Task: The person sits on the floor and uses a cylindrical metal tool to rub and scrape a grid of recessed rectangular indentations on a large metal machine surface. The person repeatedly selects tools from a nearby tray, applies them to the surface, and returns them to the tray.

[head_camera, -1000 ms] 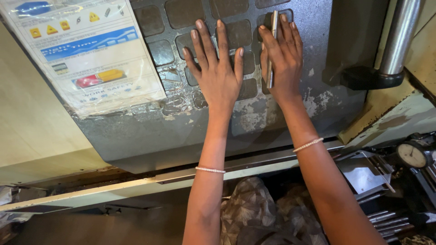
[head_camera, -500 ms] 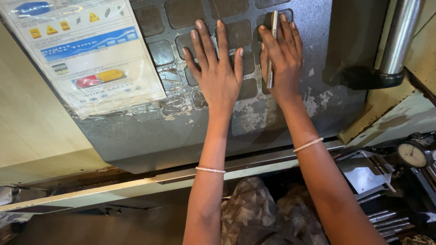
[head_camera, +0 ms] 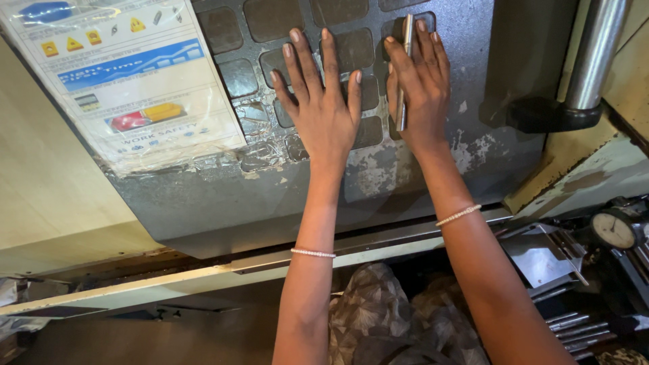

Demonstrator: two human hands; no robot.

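While the right hand [head_camera: 418, 94] is pinning a thin metal rod [head_camera: 403, 71] under its fingers, both hands are lying on a dark panel [head_camera: 419, 176].

The rod is lying flat between the fingers, pointing far. Just to its left, the left hand [head_camera: 323, 108] is resting open, fingers spread, holding nothing, over square buttons [head_camera: 270, 17]. A laminated safety sheet [head_camera: 128, 81] is sitting far left; a round dial gauge [head_camera: 614, 230] is sitting near right.

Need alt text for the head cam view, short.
Two bare hands press flat on a grey machine panel of square pads: left hand empty, right hand pinning a slim metal rod under its fingers. A laminated safety sheet is taped upper left.
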